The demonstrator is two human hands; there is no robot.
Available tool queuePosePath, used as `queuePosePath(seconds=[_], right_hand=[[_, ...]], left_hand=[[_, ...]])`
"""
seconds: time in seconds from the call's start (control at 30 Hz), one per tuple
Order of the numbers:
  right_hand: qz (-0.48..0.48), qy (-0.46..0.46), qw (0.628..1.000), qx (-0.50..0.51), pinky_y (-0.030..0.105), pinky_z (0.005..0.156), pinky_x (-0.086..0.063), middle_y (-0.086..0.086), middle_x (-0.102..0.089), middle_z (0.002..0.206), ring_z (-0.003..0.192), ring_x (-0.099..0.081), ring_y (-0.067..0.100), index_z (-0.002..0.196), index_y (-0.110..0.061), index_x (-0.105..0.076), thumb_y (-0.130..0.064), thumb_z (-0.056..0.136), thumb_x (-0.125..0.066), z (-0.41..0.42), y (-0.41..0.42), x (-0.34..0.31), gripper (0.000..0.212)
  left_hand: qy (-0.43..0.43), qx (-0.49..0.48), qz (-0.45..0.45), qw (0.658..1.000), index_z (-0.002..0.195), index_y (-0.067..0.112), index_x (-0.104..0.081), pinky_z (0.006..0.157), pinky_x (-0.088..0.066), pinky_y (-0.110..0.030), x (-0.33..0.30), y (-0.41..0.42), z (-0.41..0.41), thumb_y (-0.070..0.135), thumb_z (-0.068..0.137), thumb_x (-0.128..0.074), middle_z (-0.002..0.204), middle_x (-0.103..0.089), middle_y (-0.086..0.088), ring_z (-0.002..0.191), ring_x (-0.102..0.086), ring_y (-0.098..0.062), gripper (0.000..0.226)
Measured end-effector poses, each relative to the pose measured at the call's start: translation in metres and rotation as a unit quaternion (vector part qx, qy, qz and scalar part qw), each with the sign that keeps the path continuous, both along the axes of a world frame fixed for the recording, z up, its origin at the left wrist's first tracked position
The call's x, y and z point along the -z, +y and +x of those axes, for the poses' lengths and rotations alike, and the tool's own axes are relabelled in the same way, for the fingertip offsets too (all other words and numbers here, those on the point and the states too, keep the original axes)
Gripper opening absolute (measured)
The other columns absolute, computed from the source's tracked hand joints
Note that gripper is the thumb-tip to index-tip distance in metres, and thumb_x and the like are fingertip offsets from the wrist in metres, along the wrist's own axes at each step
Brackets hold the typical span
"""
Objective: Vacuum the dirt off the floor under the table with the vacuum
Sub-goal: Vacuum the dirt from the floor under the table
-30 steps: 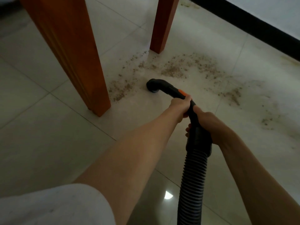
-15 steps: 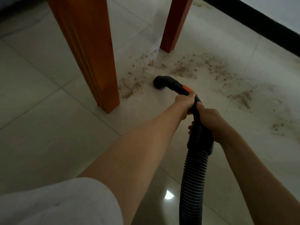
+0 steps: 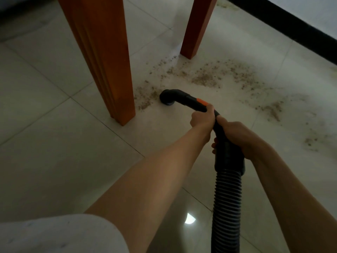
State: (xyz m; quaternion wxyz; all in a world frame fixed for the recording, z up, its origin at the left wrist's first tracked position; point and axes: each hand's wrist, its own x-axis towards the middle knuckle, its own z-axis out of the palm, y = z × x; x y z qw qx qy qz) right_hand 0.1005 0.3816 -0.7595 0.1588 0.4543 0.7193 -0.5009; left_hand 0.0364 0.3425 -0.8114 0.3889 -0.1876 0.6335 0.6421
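Floor [image 3: 54,161] dirt [image 3: 206,79] seemingly beyond nozzle [image 3: 166,97], ahead of grip.

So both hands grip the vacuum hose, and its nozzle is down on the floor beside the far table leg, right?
Not quite. The head view shows the nozzle beside the near table leg; both hands, left and right, do grip the vacuum hose.
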Motion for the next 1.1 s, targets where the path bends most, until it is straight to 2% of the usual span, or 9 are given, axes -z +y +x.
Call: queuePosePath(seconds=[0.23,0.5,0.57,0.77,1.0,1.1], right_hand=[[-0.004,-0.006,1.0,-0.017,0.033,0.048,-0.055,0.017,-0.06,0.075,0.048,-0.062,0.023,0.1,0.0,-0.053,-0.041,0.099,-0.043,0.002,-0.007,0.003,0.043],[-0.014,0.005,1.0,-0.022,0.038,0.057,-0.058,0.017,-0.06,0.073,0.052,-0.062,0.026,0.092,0.0,-0.052,-0.04,0.1,-0.042,0.005,-0.018,0.005,0.042],[-0.019,0.005,1.0,-0.023,0.039,0.059,-0.058,0.017,-0.059,0.073,0.054,-0.062,0.027,0.091,-0.001,-0.052,-0.041,0.1,-0.041,0.007,-0.022,0.006,0.043],[-0.021,0.008,0.999,-0.048,0.033,0.051,-0.055,0.015,-0.059,0.072,0.051,-0.062,0.024,0.091,-0.003,-0.051,-0.04,0.1,-0.04,0.011,-0.032,0.006,0.04],[-0.026,0.005,0.998,-0.057,0.031,0.047,-0.054,0.015,-0.059,0.07,0.05,-0.061,0.024,0.098,0.001,-0.052,-0.04,0.1,-0.042,0.009,-0.037,0.002,0.042],[-0.029,0.004,0.998,-0.057,0.034,0.052,-0.057,0.015,-0.059,0.071,0.053,-0.061,0.026,0.1,0.002,-0.053,-0.04,0.1,-0.042,0.007,-0.038,0.001,0.043]], left_hand=[[-0.006,-0.017,-0.007,1.0,0.124,0.001,-0.051,0.088,-0.05,-0.034,0.001,-0.013,0.003,0.037,0.094,-0.052,0.117,-0.061,-0.014,0.105,-0.061,-0.028,0.047],[-0.006,-0.038,-0.017,0.999,0.123,-0.001,-0.051,0.08,-0.048,-0.031,0.001,-0.024,0.008,0.037,0.093,-0.052,0.118,-0.061,-0.014,0.105,-0.061,-0.028,0.047],[-0.008,-0.046,-0.018,0.999,0.122,0.0,-0.053,0.083,-0.05,-0.031,0.004,-0.028,0.011,0.038,0.093,-0.053,0.117,-0.062,-0.013,0.105,-0.061,-0.028,0.048],[-0.012,-0.077,-0.011,0.997,0.12,0.001,-0.055,0.091,-0.051,-0.037,0.008,-0.039,0.016,0.038,0.09,-0.056,0.113,-0.064,-0.013,0.103,-0.062,-0.028,0.048],[-0.012,-0.091,-0.004,0.996,0.115,0.003,-0.058,0.075,-0.049,-0.029,0.006,-0.046,0.016,0.038,0.093,-0.052,0.11,-0.064,-0.01,0.096,-0.061,-0.024,0.042],[-0.01,-0.097,-0.01,0.995,0.113,0.003,-0.058,0.075,-0.048,-0.028,0.004,-0.048,0.015,0.041,0.092,-0.052,0.109,-0.064,-0.01,0.095,-0.061,-0.023,0.044]])
